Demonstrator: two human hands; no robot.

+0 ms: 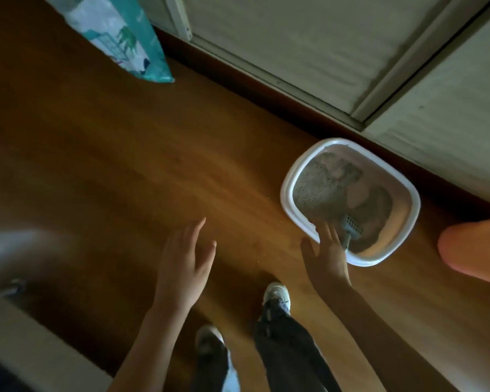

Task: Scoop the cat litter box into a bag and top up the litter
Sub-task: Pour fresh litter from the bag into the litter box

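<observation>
We look straight down on a brown wooden floor that fills most of the view. Along the top right runs a pale sliding door set in a light frame, with a dark skirting strip below it. At the top left a white and teal printed plastic bag stands on the floor, well apart from everything else. An orange rounded object shows at the right edge; we cannot tell what it is.

Near the door sits a white, rounded-square plastic litter box, holding uneven grey cat litter heaped toward its left side. A small blue-grey slotted plastic scoop lies in the near part of the box, its handle leaning on the rim.

Our own legs in dark trousers and pale shoes stand at the bottom of the view. Our right hand reaches out over the near rim of the box, fingers straight and spread, holding nothing, just beside the scoop handle. Our left hand hovers over bare floor, fingers loose and released, also holding nothing.
</observation>
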